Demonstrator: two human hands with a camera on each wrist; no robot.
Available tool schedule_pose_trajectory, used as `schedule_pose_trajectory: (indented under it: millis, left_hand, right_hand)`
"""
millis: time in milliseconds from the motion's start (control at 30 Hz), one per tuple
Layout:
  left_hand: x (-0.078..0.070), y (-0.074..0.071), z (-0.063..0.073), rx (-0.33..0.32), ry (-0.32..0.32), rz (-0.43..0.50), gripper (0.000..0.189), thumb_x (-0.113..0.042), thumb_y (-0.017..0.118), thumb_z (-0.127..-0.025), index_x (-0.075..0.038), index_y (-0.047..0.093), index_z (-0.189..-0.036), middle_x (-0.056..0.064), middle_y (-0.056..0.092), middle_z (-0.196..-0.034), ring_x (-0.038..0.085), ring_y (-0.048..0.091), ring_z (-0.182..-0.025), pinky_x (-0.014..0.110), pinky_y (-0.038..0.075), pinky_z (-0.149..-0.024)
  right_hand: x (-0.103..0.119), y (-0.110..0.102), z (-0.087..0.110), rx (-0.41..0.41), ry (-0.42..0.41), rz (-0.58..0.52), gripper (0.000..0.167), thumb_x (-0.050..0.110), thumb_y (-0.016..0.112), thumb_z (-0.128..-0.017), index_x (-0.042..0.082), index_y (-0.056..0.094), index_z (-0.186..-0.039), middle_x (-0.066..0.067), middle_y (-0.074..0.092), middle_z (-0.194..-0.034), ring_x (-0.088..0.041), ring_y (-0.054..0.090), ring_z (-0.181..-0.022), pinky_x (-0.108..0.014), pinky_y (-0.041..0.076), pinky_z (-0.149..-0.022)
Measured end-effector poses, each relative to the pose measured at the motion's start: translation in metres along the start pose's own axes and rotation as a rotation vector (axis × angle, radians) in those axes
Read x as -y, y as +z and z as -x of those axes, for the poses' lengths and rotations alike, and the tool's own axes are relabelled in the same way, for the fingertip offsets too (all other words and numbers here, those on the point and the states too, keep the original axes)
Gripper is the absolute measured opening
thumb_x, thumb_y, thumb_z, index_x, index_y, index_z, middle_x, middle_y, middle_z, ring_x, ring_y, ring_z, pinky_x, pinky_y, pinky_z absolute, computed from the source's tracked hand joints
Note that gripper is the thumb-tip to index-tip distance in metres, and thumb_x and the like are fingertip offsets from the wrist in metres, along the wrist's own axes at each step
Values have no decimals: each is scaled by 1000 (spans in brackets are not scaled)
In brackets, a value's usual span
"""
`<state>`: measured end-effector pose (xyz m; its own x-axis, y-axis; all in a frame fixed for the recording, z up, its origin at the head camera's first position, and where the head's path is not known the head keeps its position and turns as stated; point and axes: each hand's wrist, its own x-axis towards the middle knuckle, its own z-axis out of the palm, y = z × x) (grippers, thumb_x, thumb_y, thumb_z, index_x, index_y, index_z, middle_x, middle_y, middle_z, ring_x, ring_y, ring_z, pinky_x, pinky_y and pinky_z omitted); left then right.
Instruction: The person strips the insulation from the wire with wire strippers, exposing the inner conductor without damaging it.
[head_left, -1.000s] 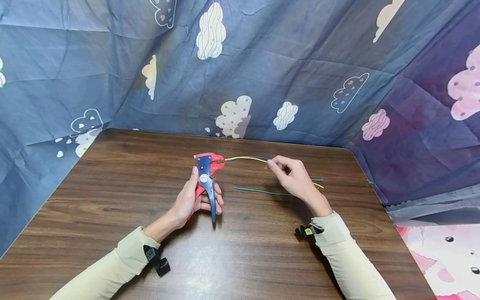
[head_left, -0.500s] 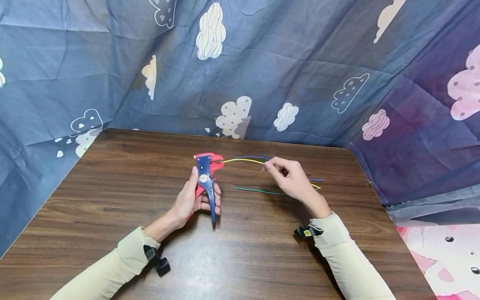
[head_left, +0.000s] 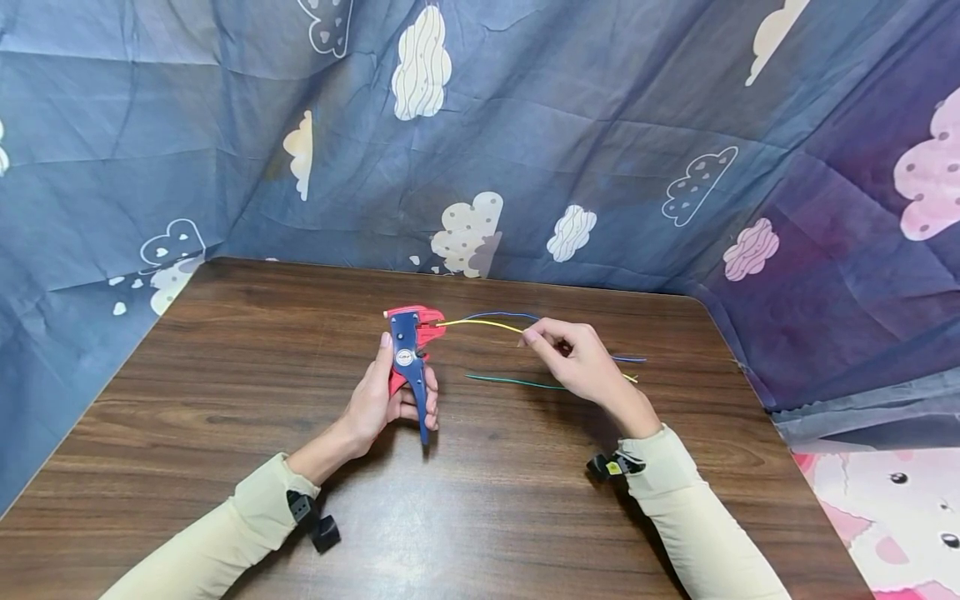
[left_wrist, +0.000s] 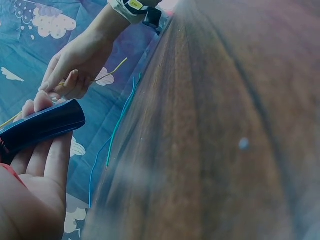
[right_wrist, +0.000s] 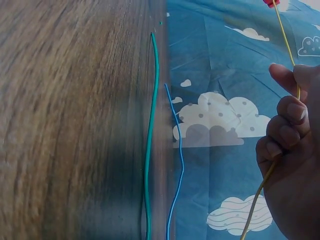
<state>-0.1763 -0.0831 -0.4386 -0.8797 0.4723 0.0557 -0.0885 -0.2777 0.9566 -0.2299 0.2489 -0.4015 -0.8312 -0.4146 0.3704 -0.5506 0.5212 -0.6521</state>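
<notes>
A red and blue wire stripper (head_left: pixel 403 340) stands upright in my left hand (head_left: pixel 371 406), its red jaws facing right. The left thumb lies along the tool's side, and the fingers are behind its blue handle (left_wrist: pixel 45 125). My right hand (head_left: pixel 588 364) pinches a yellow wire (head_left: pixel 480 322) between thumb and fingertips. From that pinch the wire bows leftward, with its far end at the stripper's jaws; how deep it sits is too small to tell. Its other end trails out below the right hand, where the right wrist view shows the yellow wire (right_wrist: pixel 256 200) passing under the curled fingers.
On the brown wooden table (head_left: pixel 480 500) lie a green wire (head_left: pixel 513 381) and a blue wire (head_left: pixel 501 313), both partly hidden by the right hand. A patterned cloth (head_left: pixel 360 167) hangs behind the table's far edge.
My right hand has shifted slightly left and toward me, with the yellow wire moving along. The stripper has moved a little left. The blue and green wires stay put.
</notes>
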Motion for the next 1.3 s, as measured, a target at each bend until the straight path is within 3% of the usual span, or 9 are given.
schedule_pose_trajectory:
  millis: [433,967,1300]
  left_hand:
    - [-1,0,1,-5,39,-33,96,-78,9,-107,3,58,-101,8,68,-75,19,70,-62,44,68,-65]
    - [-1,-1,1,-25,43,-53,95,-76,5,-107,2,58,-99,6,67,-73,18,67,-59,42,66,-61]
    - [0,-2,1,-66,45,-62,95,-79,7,-106,1,57,-94,7,64,-69,18,64,-54,38,63,-56]
  right_hand:
    - [6,2,0,13,-23,-28,21,25,63,-112,33,78,-100,7,55,-71,-9,43,-56,-27,36,-50]
    - [5,3,1,14,-37,-32,21,25,63,-112,34,78,-101,5,59,-72,-9,42,-56,-27,35,-50]
    - [7,4,1,21,-44,-39,21,25,63,-112,34,78,-100,11,64,-76,-11,43,-56,-31,37,-50]
